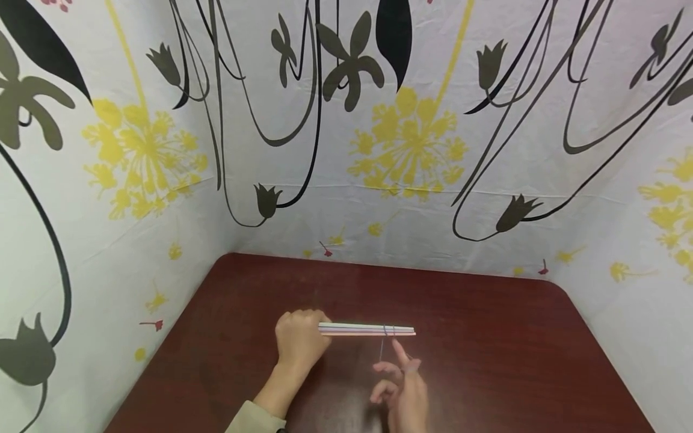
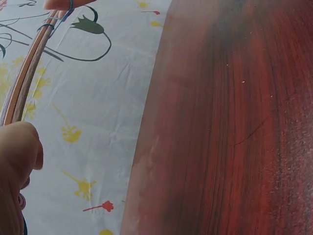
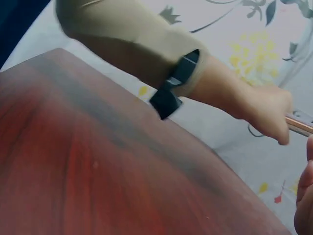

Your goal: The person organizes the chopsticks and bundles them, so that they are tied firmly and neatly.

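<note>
My left hand [image 1: 302, 338] grips one end of a bundle of thin chopsticks [image 1: 352, 329], which points level to the right over the table. Near the bundle's free end, a thin blue band [image 1: 385, 330] is wrapped around it. One strand runs down from there to my right hand [image 1: 407, 385], whose curled fingers hold it while the index finger points up close under the chopsticks. The left wrist view shows brownish chopsticks [image 2: 25, 73] above the left thumb, with the blue band [image 2: 71, 6] by a right fingertip. Only part of the right hand [image 3: 305, 191] enters the right wrist view.
The dark red wooden table [image 1: 487, 349] has rounded far corners. Behind and beside it hangs a pale cloth [image 1: 411, 240] with yellow, grey and red flower prints. A dark strap [image 3: 183, 71] sits over the left sleeve [image 3: 127, 39].
</note>
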A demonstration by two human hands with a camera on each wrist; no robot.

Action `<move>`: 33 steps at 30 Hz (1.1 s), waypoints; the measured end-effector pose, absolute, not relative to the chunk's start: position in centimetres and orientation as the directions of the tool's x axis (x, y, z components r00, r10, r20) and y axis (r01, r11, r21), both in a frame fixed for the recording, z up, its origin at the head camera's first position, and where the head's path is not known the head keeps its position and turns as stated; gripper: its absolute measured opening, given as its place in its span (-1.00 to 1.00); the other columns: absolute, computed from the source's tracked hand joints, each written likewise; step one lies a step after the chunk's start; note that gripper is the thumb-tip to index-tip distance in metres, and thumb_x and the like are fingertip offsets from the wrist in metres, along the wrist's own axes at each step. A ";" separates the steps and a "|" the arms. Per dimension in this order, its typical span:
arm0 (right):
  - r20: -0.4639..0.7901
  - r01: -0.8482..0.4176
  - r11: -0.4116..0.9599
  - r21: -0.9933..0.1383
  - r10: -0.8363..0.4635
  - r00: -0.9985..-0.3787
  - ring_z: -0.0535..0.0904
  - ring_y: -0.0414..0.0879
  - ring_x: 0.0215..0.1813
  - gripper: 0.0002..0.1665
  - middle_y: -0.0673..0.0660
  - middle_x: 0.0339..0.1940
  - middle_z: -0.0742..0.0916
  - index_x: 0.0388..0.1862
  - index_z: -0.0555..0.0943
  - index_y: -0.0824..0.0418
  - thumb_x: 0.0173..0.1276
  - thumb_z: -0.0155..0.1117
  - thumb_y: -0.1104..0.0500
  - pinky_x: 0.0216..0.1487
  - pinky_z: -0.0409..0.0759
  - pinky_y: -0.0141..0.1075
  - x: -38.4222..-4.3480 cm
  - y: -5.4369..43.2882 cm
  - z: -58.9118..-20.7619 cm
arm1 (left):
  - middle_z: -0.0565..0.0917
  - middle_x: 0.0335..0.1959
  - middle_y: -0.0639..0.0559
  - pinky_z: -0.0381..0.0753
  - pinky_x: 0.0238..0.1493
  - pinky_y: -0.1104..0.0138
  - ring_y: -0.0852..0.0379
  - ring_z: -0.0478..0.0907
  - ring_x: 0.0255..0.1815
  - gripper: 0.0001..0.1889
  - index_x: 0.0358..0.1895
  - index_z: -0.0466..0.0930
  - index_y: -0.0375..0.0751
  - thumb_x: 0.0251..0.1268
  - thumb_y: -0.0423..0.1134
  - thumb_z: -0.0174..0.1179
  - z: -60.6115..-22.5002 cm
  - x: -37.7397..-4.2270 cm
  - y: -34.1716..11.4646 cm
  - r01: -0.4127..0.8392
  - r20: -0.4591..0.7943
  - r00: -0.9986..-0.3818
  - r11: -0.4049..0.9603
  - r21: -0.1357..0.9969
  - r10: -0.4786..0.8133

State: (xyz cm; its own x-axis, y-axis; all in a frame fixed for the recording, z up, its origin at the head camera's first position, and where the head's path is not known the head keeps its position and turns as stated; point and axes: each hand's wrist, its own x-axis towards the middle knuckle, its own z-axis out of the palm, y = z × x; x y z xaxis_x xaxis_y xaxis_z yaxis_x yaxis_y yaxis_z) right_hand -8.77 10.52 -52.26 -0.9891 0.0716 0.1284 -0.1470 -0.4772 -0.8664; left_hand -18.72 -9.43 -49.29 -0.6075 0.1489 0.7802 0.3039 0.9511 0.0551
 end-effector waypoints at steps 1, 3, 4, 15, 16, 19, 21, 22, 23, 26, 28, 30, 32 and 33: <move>0.105 -0.107 -0.515 -0.851 0.032 -0.994 0.64 -0.21 -0.59 -0.38 -0.04 -0.28 0.78 0.23 0.57 -0.27 0.59 -0.47 -0.26 -0.49 0.56 -0.39 -8.9 10.9 -52.1 | 0.40 -0.85 0.18 0.19 -0.69 0.35 0.18 0.27 -0.83 -0.82 -0.79 0.54 0.07 -0.41 -0.24 0.40 -49.3 -18.7 -9.5 0.317 0.796 -0.588 0.946 0.059 0.148; 0.104 -0.061 -0.571 -0.818 -0.043 -0.994 0.65 -0.22 -0.54 -0.28 -0.06 -0.30 0.78 0.18 0.63 -0.21 0.55 -0.50 -0.32 -0.43 0.57 -0.39 -9.3 11.6 -52.0 | 0.37 -0.86 0.17 0.17 -0.69 0.36 0.18 0.22 -0.83 -0.81 -0.81 0.49 0.04 -0.27 -0.24 0.30 -49.4 -18.7 -9.6 0.345 0.824 -0.546 0.937 0.058 0.150; 0.117 -0.044 -0.599 -0.799 -0.084 -0.990 0.66 -0.22 -0.51 -0.24 -0.07 -0.31 0.78 0.15 0.66 -0.17 0.55 -0.53 -0.33 -0.40 0.58 -0.39 -9.5 12.1 -52.0 | 0.36 -0.86 0.16 0.16 -0.70 0.35 0.18 0.21 -0.83 -0.79 -0.82 0.46 0.02 -0.19 -0.25 0.24 -49.4 -18.7 -9.7 0.359 0.837 -0.525 0.932 0.055 0.152; 0.121 -0.012 -0.483 -0.876 -0.195 -0.973 0.67 -0.18 -0.48 -0.23 -0.09 -0.54 0.73 -0.32 0.61 -0.09 0.63 -0.62 -0.23 -0.34 0.65 -0.26 -11.8 15.9 -50.6 | 0.37 -0.87 0.13 0.19 -0.71 0.32 0.12 0.24 -0.83 -0.66 -0.83 0.34 -0.04 0.09 -0.22 0.02 -49.2 -18.7 -9.8 0.414 0.896 -0.389 0.909 -0.035 0.212; 0.120 -0.024 -0.451 -0.892 -0.186 -0.975 0.67 -0.17 -0.51 -0.24 -0.08 -0.56 0.72 -0.31 0.62 -0.08 0.64 -0.61 -0.21 -0.37 0.65 -0.25 -11.9 15.9 -50.5 | 0.37 -0.87 0.14 0.20 -0.71 0.32 0.12 0.24 -0.83 -0.66 -0.83 0.34 -0.05 0.11 -0.22 0.02 -49.2 -18.7 -9.8 0.418 0.897 -0.385 0.907 -0.041 0.218; 0.110 -0.055 -0.356 -0.933 -0.135 -0.985 0.66 -0.16 -0.58 -0.27 -0.06 -0.62 0.69 -0.30 0.68 -0.01 0.68 -0.52 -0.13 -0.44 0.65 -0.25 -12.1 15.8 -50.1 | 0.38 -0.86 0.14 0.21 -0.71 0.32 0.13 0.25 -0.82 -0.64 -0.82 0.36 -0.06 0.15 -0.21 0.01 -49.2 -18.6 -9.8 0.425 0.895 -0.381 0.904 -0.053 0.232; 0.089 -0.060 -0.290 -0.955 -0.086 -0.992 0.64 -0.15 -0.62 -0.35 -0.03 -0.64 0.68 -0.32 0.71 0.06 0.70 -0.36 -0.03 -0.49 0.62 -0.26 -12.2 15.5 -50.0 | 0.39 -0.86 0.13 0.22 -0.70 0.32 0.12 0.26 -0.81 -0.64 -0.81 0.38 -0.06 0.16 -0.22 0.00 -49.2 -18.5 -9.9 0.430 0.895 -0.376 0.901 -0.061 0.240; 0.071 -0.054 -0.252 -0.966 -0.057 -0.996 0.63 -0.15 -0.64 -0.41 -0.01 -0.64 0.68 -0.34 0.72 0.11 0.69 -0.26 0.02 -0.51 0.61 -0.27 -12.2 15.4 -49.9 | 0.38 -0.86 0.13 0.21 -0.70 0.31 0.12 0.26 -0.81 -0.65 -0.81 0.38 -0.07 0.15 -0.23 0.00 -49.2 -18.5 -9.9 0.434 0.894 -0.376 0.899 -0.063 0.244; 0.048 -0.040 -0.216 -0.976 -0.035 -0.998 0.62 -0.15 -0.65 -0.47 0.00 -0.64 0.68 -0.35 0.72 0.17 0.67 -0.16 0.06 -0.52 0.59 -0.29 -12.2 15.2 -49.8 | 0.37 -0.86 0.13 0.20 -0.70 0.31 0.12 0.25 -0.81 -0.66 -0.81 0.38 -0.07 0.13 -0.24 -0.01 -49.2 -18.5 -9.9 0.439 0.892 -0.378 0.896 -0.064 0.249; -0.016 0.014 -0.136 -0.991 0.006 -1.000 0.60 -0.14 -0.64 -0.63 0.06 -0.59 0.69 -0.32 0.70 0.35 0.57 0.08 0.15 -0.53 0.55 -0.32 -12.2 14.9 -49.7 | 0.33 -0.87 0.14 0.17 -0.69 0.31 0.12 0.22 -0.81 -0.70 -0.82 0.34 -0.06 0.04 -0.28 0.00 -49.4 -18.4 -10.0 0.454 0.883 -0.392 0.889 -0.060 0.260; -0.031 0.030 -0.098 -0.995 0.010 -0.999 0.61 -0.13 -0.58 -0.67 0.09 -0.52 0.71 -0.32 0.66 0.43 0.52 0.15 0.17 -0.49 0.57 -0.32 -12.1 14.9 -49.6 | 0.30 -0.87 0.15 0.15 -0.68 0.31 0.13 0.20 -0.81 -0.73 -0.82 0.33 -0.04 -0.03 -0.29 0.03 -49.5 -18.3 -10.1 0.465 0.873 -0.411 0.884 -0.048 0.264; -0.012 0.011 -0.080 -0.997 0.002 -1.000 0.62 -0.13 -0.50 -0.74 0.11 -0.41 0.72 -0.24 0.64 0.46 0.48 0.19 0.23 -0.44 0.60 -0.29 -12.0 14.9 -49.6 | 0.32 -0.86 0.16 0.14 -0.68 0.33 0.15 0.20 -0.81 -0.76 -0.82 0.35 -0.02 -0.11 -0.29 0.10 -49.7 -18.2 -10.2 0.466 0.865 -0.430 0.884 -0.030 0.256; 0.030 -0.030 -0.074 -0.997 -0.005 -1.000 0.62 -0.12 -0.40 -0.78 0.09 -0.31 0.74 -0.16 0.64 0.48 0.44 0.21 0.29 -0.39 0.63 -0.27 -11.9 15.0 -49.5 | 0.34 -0.86 0.17 0.15 -0.68 0.34 0.16 0.22 -0.81 -0.78 -0.81 0.41 0.00 -0.16 -0.28 0.17 -49.8 -18.1 -10.2 0.460 0.858 -0.454 0.888 -0.005 0.240; 0.050 -0.050 -0.085 -0.995 -0.003 -0.999 0.62 -0.12 -0.37 -0.80 0.08 -0.28 0.73 -0.13 0.64 0.48 0.42 0.21 0.32 -0.37 0.64 -0.26 -11.9 15.0 -49.5 | 0.36 -0.86 0.16 0.15 -0.68 0.34 0.16 0.23 -0.81 -0.79 -0.81 0.43 0.00 -0.17 -0.28 0.19 -49.8 -18.1 -10.3 0.454 0.855 -0.464 0.891 0.005 0.231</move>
State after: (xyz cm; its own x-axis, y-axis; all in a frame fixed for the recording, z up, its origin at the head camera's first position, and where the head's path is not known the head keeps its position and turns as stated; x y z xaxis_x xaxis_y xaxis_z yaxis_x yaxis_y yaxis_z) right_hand -11.88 14.99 -49.51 -0.9987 -0.0030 0.0500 -0.0495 -0.0848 -0.9952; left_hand -18.07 -10.26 -49.82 -0.4642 0.2314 0.8549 0.4539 0.8910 0.0053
